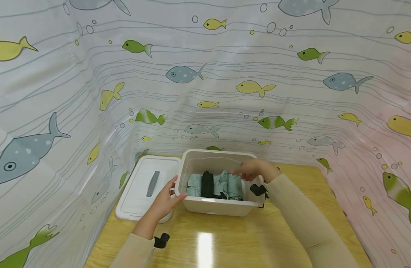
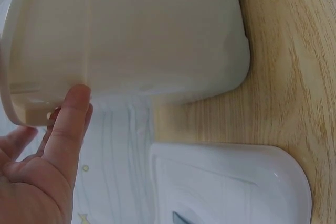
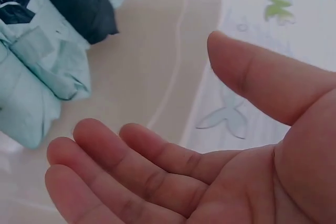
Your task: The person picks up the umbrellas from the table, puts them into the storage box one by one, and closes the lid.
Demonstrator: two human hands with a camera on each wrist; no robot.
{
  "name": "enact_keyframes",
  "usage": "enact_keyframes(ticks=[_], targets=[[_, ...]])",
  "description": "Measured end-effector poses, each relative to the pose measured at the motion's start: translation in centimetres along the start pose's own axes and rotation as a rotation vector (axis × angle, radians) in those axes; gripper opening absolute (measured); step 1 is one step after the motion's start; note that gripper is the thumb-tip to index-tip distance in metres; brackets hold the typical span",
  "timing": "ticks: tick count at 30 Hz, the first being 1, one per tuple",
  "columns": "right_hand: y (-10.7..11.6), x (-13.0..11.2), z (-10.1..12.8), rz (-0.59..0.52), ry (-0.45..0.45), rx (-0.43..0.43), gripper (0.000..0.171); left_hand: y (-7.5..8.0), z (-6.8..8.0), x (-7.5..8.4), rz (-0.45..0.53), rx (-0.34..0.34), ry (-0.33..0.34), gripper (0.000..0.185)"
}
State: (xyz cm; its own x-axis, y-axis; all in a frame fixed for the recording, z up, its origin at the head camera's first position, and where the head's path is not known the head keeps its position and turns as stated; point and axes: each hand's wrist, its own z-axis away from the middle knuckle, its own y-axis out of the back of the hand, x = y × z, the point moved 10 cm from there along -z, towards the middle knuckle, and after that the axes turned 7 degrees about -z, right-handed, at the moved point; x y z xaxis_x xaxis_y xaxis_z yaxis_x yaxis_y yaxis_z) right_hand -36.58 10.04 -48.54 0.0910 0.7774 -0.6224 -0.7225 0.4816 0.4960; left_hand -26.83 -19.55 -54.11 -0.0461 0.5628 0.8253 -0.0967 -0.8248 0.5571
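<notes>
A white plastic storage box [image 1: 218, 206] stands on the table, holding several rolled fabric bundles. Light teal rolls [image 1: 234, 186] lie to either side of a black roll [image 1: 207, 185]. At the box's front left corner, my left hand [image 1: 166, 199] holds the rim, thumb toward the front and fingers along the left side. In the left wrist view its forefinger [image 2: 71, 119] lies against the outer wall. My right hand [image 1: 253, 169] hovers over the right part of the box, beside the rolls. Its fingers [image 3: 142, 177] are loosely bent and hold nothing, the thumb spread away.
Left of the box lies its white lid [image 1: 135, 193] with a grey handle, partly beneath my left hand in the head view. A fish-print curtain [image 1: 225, 123] surrounds the wooden table [image 1: 225, 238] at the back and sides. Small black devices are strapped at both wrists.
</notes>
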Motion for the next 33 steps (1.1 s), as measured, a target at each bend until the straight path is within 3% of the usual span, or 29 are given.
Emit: enact_keyframes(ticks=[5, 11, 14, 22, 33], targets=[[0.5, 0.0, 1.8, 0.020, 0.072, 0.012, 0.040, -0.1, -0.1, -0.1, 0.005, -0.007, 0.011, 0.092], [1.1, 0.8, 3.9, 0.119, 0.146, 0.080, 0.045, -0.2, 0.0, -0.1, -0.002, -0.013, 0.023, 0.093], [1.9, 1.2, 5.1, 0.147, 0.188, 0.172, 0.037, -0.1, 0.0, -0.1, -0.001, -0.016, 0.029, 0.093], [3.5, 3.8, 6.1, 0.061, 0.329, 0.390, 0.027, 0.0, -0.1, 0.0, 0.005, -0.011, 0.021, 0.093], [5.2, 9.8, 5.6, -0.002, 0.300, 0.645, 0.034, -0.1, -0.1, -0.2, 0.017, -0.011, 0.023, 0.093]])
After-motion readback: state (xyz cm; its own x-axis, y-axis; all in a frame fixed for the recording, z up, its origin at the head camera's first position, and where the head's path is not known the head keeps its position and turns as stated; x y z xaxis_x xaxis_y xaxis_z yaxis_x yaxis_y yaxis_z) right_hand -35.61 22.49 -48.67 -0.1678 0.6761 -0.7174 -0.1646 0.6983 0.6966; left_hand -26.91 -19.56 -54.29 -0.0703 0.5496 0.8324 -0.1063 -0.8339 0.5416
